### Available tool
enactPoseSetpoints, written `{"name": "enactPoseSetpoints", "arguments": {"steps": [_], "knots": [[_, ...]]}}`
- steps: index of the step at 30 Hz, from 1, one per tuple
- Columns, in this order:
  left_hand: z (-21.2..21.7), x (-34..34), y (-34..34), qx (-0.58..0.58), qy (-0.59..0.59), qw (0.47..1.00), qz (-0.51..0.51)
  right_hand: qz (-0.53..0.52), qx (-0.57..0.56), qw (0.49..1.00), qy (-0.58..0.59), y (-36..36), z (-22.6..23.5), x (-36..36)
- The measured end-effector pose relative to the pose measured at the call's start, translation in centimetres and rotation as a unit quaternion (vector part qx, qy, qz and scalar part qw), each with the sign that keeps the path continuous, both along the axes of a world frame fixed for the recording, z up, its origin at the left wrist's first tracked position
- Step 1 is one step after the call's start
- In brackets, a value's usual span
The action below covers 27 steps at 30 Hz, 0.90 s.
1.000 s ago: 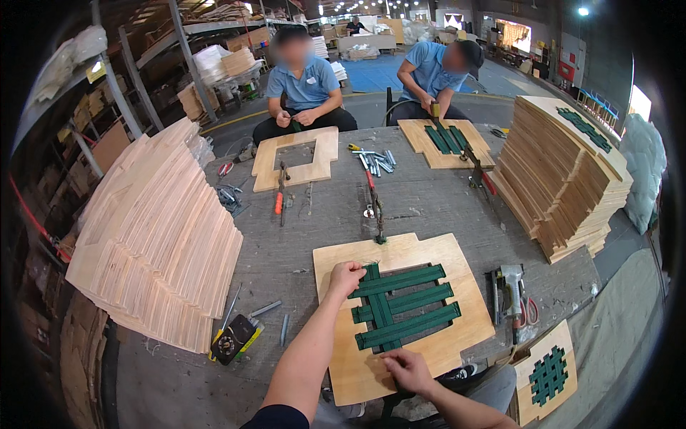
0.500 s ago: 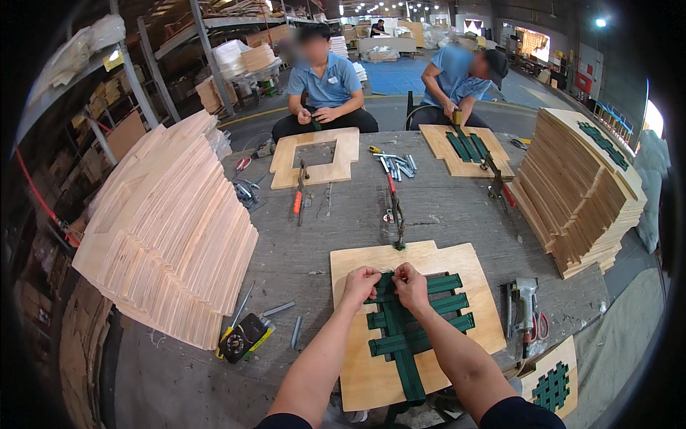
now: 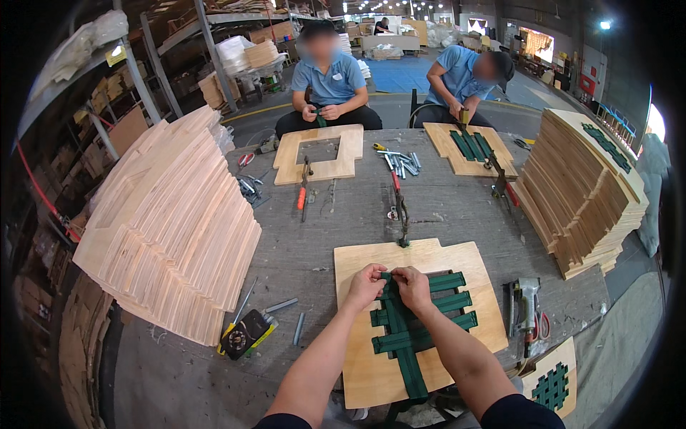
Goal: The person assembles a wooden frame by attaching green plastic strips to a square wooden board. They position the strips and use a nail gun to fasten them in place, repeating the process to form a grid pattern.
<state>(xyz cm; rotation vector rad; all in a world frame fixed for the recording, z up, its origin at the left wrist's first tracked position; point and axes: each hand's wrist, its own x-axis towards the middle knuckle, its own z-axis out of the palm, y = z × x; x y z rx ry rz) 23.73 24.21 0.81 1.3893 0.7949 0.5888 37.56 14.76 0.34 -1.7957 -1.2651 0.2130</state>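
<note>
A plywood board point(image 3: 368, 382) with a cut-out opening lies in front of me, with several green cross straps point(image 3: 449, 302) across the opening. A lengthwise green webbing strap point(image 3: 409, 372) runs from the board's near edge through the cross straps. Its far end is pinched between the fingers of my left hand point(image 3: 366, 287) and my right hand point(image 3: 411, 288), which are close together. Both hands are closed on that end, above the far side of the opening. My right hand and forearm hide part of the straps.
Tall plywood stacks point(image 3: 171, 250) point(image 3: 579, 196) flank the table. A toggle clamp point(image 3: 402, 214) stands at the board's far edge. A staple gun point(image 3: 527, 311) and red-handled scissors point(image 3: 544, 326) lie right, a tape measure point(image 3: 246, 334) left. Two people work opposite at similar boards.
My fingers have drawn closer together on the strap end. The whole scene has shifted slightly in the picture; the board keeps its place on the table.
</note>
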Motion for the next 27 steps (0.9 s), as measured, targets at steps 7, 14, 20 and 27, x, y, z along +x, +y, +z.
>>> {"name": "enactPoseSetpoints", "arguments": {"steps": [7, 14, 20, 27], "knots": [[-1.2, 0.6, -0.7, 0.132, 0.041, 0.990, 0.031, 0.004, 0.011, 1.000, -0.007, -0.1, 0.1, 0.1], [-1.6, 0.3, -0.3, 0.225, 0.073, 0.969, 0.069, 0.046, 0.036, 0.997, -0.057, 0.5, 0.7, -0.3], [0.4, -0.4, -2.1, 0.193, 0.017, 0.967, 0.165, 0.043, -0.082, 0.993, -0.075, 3.6, 0.7, 1.1], [0.4, -5.1, -19.8, 0.296, -0.005, 0.948, -0.115, 0.042, -0.166, 0.983, -0.065, 4.2, 0.5, 3.0]]}}
